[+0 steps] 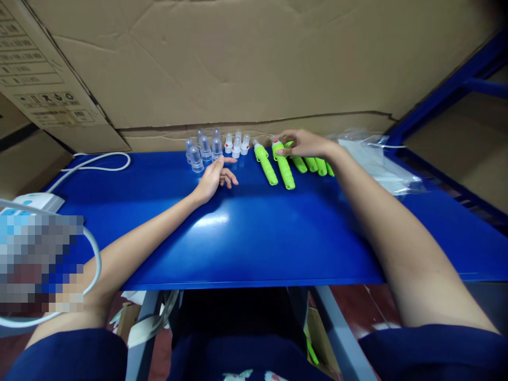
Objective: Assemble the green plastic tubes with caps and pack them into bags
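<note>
Head view: the right hand (305, 143) has its fingers partly curled over the capped end of a lime-green handle (286, 173) lying on the blue table (257, 233); whether they grip it, I cannot tell. The left hand (210, 181), empty, fingers loosely spread, is just beside some clear plastic caps (205, 148).

A pale glare spreads over the glossy blue desk (278, 238), while the floor (349, 304) below is dim. The wide view stretches the edges, the upper right corner darkens, and blocky pixels hide a patch at left
</note>
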The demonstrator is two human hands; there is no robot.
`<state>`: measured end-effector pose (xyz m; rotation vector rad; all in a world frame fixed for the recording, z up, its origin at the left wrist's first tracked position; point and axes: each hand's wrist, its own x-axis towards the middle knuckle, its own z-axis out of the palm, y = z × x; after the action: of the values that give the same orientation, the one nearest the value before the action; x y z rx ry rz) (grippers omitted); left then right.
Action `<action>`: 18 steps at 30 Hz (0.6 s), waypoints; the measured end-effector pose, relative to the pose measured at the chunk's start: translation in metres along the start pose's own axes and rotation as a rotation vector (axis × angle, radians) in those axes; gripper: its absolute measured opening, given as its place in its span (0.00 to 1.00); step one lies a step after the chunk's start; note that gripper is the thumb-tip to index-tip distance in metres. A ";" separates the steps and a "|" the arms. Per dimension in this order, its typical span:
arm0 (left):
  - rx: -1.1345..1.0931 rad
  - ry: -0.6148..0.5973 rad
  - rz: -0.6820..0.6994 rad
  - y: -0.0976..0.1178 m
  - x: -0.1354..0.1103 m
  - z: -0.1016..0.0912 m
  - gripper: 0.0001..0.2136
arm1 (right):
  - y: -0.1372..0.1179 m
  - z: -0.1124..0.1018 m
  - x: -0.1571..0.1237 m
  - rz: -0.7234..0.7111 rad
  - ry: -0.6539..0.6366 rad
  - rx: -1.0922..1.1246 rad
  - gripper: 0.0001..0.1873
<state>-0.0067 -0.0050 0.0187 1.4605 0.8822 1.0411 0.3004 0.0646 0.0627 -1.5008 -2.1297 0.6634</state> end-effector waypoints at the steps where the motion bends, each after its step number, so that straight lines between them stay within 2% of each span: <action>1: 0.001 0.000 0.000 0.000 0.000 0.000 0.26 | 0.003 0.004 0.002 -0.007 0.001 0.002 0.25; 5: 0.001 -0.003 -0.004 0.001 0.000 0.000 0.27 | 0.010 0.018 0.007 -0.029 0.004 0.017 0.26; 10: 0.017 0.004 -0.009 0.002 0.000 0.002 0.29 | 0.012 0.028 0.010 -0.047 0.007 -0.078 0.26; 15: 0.014 -0.003 -0.005 0.002 0.000 0.002 0.27 | 0.008 0.028 0.008 -0.044 0.049 -0.137 0.28; 18: 0.007 -0.009 0.000 0.000 0.000 0.001 0.27 | 0.006 0.020 0.007 0.017 0.138 -0.172 0.27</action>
<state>-0.0053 -0.0053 0.0192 1.4696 0.8805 1.0317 0.2903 0.0706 0.0441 -1.6059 -2.1149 0.3769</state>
